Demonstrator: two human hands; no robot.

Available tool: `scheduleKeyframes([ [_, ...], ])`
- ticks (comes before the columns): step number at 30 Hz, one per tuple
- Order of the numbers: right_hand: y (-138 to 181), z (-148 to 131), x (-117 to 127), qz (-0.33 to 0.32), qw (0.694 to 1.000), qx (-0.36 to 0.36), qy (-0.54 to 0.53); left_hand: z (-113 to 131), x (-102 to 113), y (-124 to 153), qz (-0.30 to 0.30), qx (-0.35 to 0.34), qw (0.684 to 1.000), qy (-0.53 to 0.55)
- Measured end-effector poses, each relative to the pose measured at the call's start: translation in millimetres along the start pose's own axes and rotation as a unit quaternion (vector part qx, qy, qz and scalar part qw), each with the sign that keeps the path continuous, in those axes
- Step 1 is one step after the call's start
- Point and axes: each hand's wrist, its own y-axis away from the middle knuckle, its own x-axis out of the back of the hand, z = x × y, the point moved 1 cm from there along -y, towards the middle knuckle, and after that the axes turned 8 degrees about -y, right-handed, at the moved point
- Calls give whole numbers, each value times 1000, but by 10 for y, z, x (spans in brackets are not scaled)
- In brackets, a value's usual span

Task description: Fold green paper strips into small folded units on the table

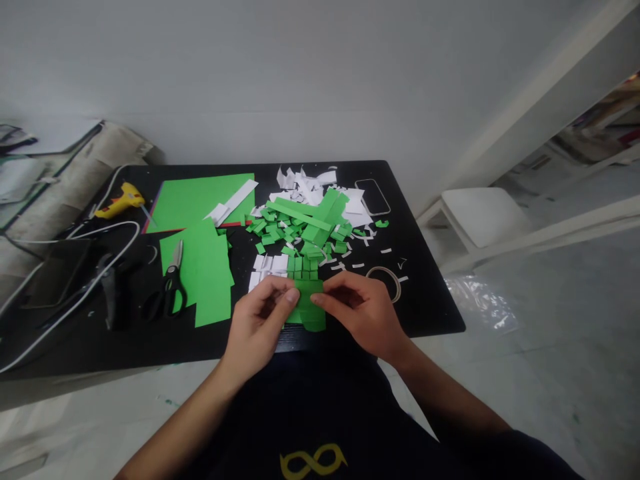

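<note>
Both my hands meet at the near edge of a black table [430, 300]. My left hand [260, 320] pinches the left side of a green paper piece [307, 300] covered with small overlapping green squares. My right hand [357, 310] pinches its right side, fingers curled. Just beyond lies a heap of small green paper bits and strips [300, 230], with white scraps [310, 187] behind it.
Black-handled scissors [170, 283] lie on green paper sheets [203, 267] at the left. A yellow glue gun [120, 200] and cables sit at the far left. A tape roll [387, 280] lies right of my hands, a phone [373, 197] beyond. A white stool [480, 213] stands beside the table.
</note>
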Motion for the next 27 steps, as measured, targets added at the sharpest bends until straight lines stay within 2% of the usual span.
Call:
scheduleKeyframes([
  [6, 18, 33, -6, -22, 999, 3, 27, -34, -9, -14, -19, 5, 1000, -8],
  [12, 31, 42, -30, -24, 999, 8, 22, -33, -9, -8, 10, 34, 999, 6],
  [20, 34, 6, -48, 2, 1000, -7, 11, -21, -33, 10, 22, 26, 999, 22],
  [27, 30, 19, -33, 9, 1000, 3, 14, -36, -32, -22, -8, 28, 1000, -5],
])
